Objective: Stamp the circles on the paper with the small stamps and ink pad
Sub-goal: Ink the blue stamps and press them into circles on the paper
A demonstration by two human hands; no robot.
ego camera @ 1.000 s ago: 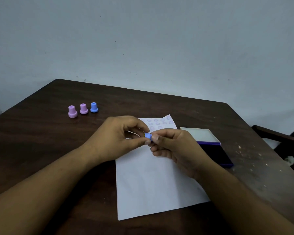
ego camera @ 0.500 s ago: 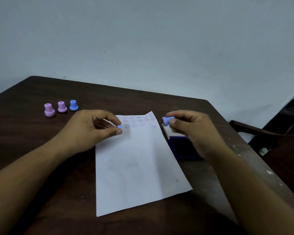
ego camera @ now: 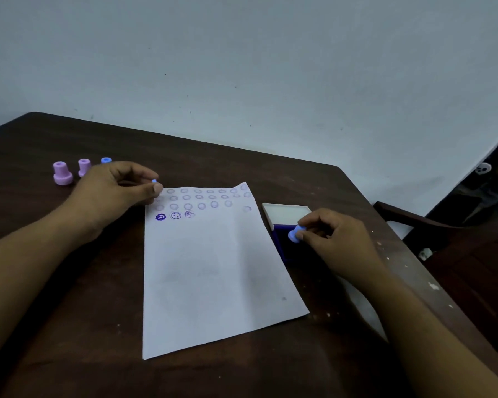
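A white paper lies on the dark wooden table, with rows of faint circles near its far edge and three inked stamps below them. My right hand pinches a small blue stamp and holds it down over the dark blue ink pad, whose white lid stands open behind it. My left hand pinches a tiny blue cap at the paper's far left corner.
Two pink stamps and a blue one stand in a row at the far left, partly behind my left hand. A dark wooden chair sits off the table's right edge. A pale wall rises behind.
My hands, which held the blue stamp together, have parted. The right one carried the stamp right and down to the ink pad; the left one kept the cap and drew back left.
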